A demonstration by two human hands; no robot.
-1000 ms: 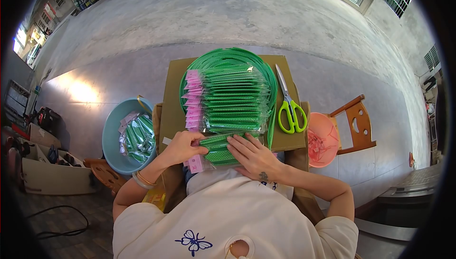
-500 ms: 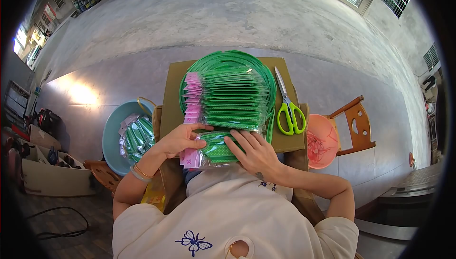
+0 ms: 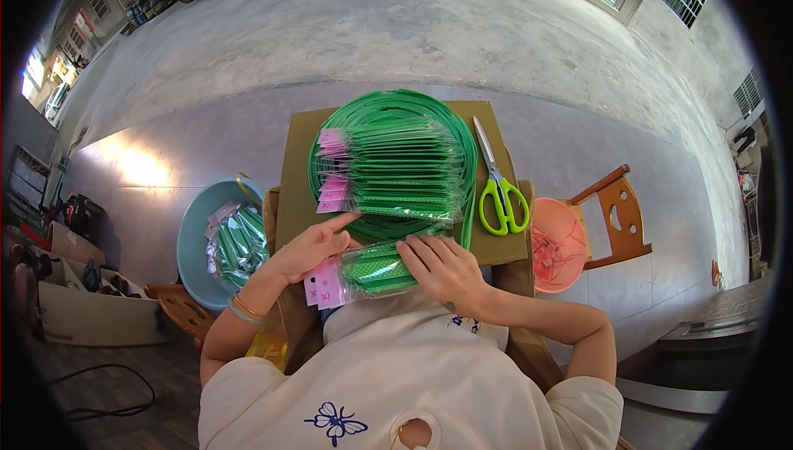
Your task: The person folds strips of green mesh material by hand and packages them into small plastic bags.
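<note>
A small bundle of clear plastic packets [image 3: 372, 272], with green white-dotted strips inside and pink cards at the left end, lies close to my body at the box's near edge. My right hand [image 3: 446, 272] grips its right end, fingers across the top. My left hand [image 3: 312, 250] is at the bundle's upper left, index finger stretched toward the larger stack and thumb apart from it; its lower fingers are partly hidden. Just beyond, a row of similar overlapping packets [image 3: 405, 165] rests on a large coil of green strip [image 3: 388, 101].
Green-handled scissors [image 3: 502, 202] lie right of the coil on the brown cardboard box [image 3: 297, 136]. A blue tub [image 3: 194, 243] of packets stands left. A pink basin [image 3: 570, 272] with red scraps sits right, by a wooden chair [image 3: 624, 215].
The bundle in my hands has come away from the row toward my body, leaving a gap that shows the coil. My left thumb has lifted off the bundle.
</note>
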